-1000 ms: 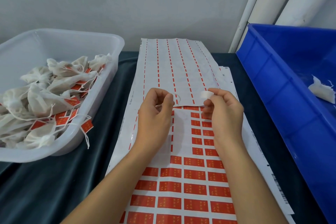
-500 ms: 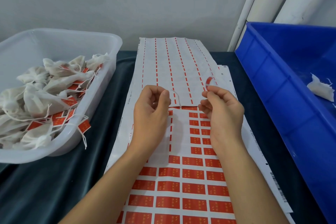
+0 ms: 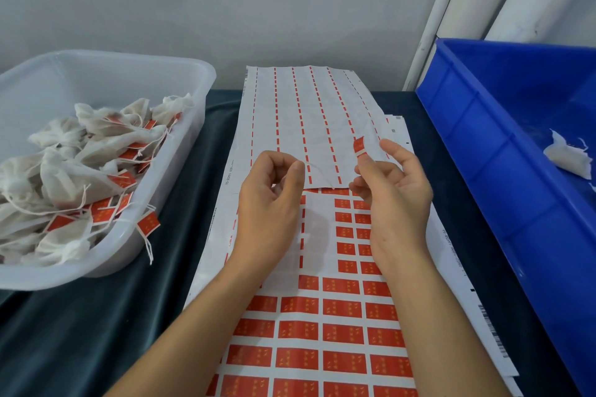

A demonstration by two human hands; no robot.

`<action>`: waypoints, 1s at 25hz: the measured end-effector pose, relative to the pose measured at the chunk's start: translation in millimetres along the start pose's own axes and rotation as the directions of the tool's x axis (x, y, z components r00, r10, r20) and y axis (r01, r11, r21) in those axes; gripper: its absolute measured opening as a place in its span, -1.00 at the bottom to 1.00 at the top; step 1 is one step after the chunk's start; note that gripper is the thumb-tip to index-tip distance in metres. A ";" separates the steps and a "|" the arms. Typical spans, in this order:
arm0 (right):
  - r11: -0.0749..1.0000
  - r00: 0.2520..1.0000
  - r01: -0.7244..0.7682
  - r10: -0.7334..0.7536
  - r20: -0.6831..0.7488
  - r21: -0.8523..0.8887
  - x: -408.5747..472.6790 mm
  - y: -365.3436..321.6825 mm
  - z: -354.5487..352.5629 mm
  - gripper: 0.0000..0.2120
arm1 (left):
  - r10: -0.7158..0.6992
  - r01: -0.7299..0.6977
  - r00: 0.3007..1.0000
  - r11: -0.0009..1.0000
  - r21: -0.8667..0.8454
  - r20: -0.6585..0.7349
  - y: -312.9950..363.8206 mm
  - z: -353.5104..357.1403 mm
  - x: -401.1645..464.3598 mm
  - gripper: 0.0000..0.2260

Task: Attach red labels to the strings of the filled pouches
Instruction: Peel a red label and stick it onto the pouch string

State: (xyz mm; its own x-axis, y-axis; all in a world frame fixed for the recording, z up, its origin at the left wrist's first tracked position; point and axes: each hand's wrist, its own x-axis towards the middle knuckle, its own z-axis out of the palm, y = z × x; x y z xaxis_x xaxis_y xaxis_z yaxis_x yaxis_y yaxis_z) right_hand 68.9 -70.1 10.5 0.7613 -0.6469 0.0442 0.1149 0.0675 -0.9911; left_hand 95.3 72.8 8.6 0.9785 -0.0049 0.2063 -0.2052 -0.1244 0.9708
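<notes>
A: Where does the string (image 3: pixel 317 172) lie from the 2 hands?

B: Between them. The left hand (image 3: pixel 274 200) is curled, its thumb and forefinger pinched on one end, and the thin white string sags across toward the right hand (image 3: pixel 392 193). Its long axis runs left to right, over the edge of the used label sheet (image 3: pixel 309 119).

A: And the red label (image 3: pixel 359 146)?

B: It stands upright on a fingertip of the right hand, just above and to the right of the string's free end. The other fingers of that hand are spread loosely. So the right hand is nearer the label, the left nearer the string, and the label has to come down and left onto the string.

A: Where is the pouch itself?

B: It cannot be told; the left hand hides whatever hangs from the string. Finished pouches (image 3: pixel 80 171) fill the clear tub (image 3: pixel 180 151) at left, and 1 white piece lies in the blue bin (image 3: pixel 503 190) at right.

A: What differs from 1 second ago?

B: Then the right hand was closed on a whitish scrap. Now its fingers have opened out and the label shows its red face, raised higher above the sheet of red labels (image 3: pixel 322 332).
</notes>
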 end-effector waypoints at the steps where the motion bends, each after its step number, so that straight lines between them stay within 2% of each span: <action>1: 1.000 1.000 -0.009 0.009 0.022 0.006 -0.6 0.1 0.8 -0.75 | 0.002 -0.002 1.000 1.000 0.006 0.000 -0.7 -0.1 0.0 -0.91; 6: 0.996 0.992 -0.088 0.086 0.090 0.026 -1.0 2.2 2.5 -0.85 | 0.014 -0.015 1.000 1.000 0.027 0.027 -3.3 -1.3 -0.1 -0.91; 12: 0.968 0.978 -0.181 0.159 0.134 0.176 -0.4 -2.5 0.6 -0.86 | 0.024 -0.025 0.999 0.999 0.043 0.024 -5.2 0.0 -0.4 -0.91; 18: 0.982 0.983 -0.118 0.094 0.158 0.150 -1.5 -6.7 0.0 -0.92 | 0.007 -0.008 1.000 1.000 0.030 0.023 -6.9 -0.5 0.5 -0.91; 22: 0.993 0.981 -0.049 0.027 0.194 0.109 3.1 -11.0 -6.4 -0.87 | -0.022 0.021 0.999 1.000 0.023 0.037 -6.5 -1.2 0.9 -0.91; 25: 0.996 0.968 -0.022 -0.002 0.252 0.092 1.7 -13.7 -8.4 -0.75 | -0.028 0.027 0.998 0.999 0.016 0.051 -5.9 -1.6 0.9 -0.90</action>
State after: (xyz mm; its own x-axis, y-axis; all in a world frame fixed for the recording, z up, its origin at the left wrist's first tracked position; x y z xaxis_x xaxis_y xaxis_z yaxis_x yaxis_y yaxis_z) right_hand 63.3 -78.6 23.1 0.8971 -0.4351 0.0767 0.1567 0.1510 -0.9760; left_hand 97.3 75.1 3.3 0.9837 -0.0518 0.1723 -0.1780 -0.1406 0.9739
